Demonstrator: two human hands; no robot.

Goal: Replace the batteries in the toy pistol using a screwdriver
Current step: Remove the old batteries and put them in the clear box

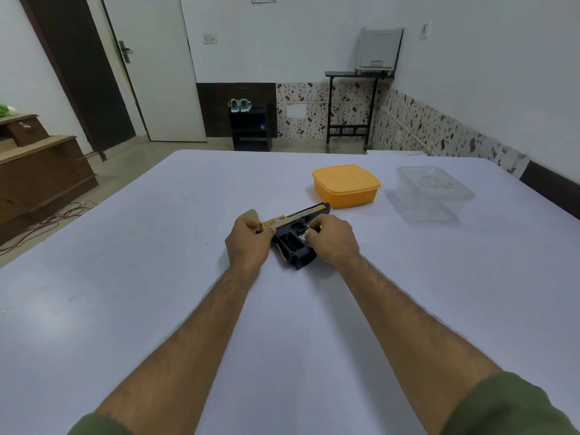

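Your green sleeves [508, 403] frame centre, where both hands pinch: left hand [248, 243] a small battery, right hand [332, 238] something silvery beside the toy pistol [296, 246] on the surface [125, 277].

I see the black-and-gold toy pistol [296, 235] lying on its side on the bench [157, 246], its open grip compartment facing up, muzzle pointing far right.

The toy pistol [296, 233] is black with a gold-yellow top strip, lying on a plain pale lavender-white table [157, 246]. Toward the table's far right corner sit an orange box [346, 186] and a clear, colourless box [433, 193]. The sleeves [508, 406] are olive green, and the lower wall [314, 108] is white with dark red speckles.
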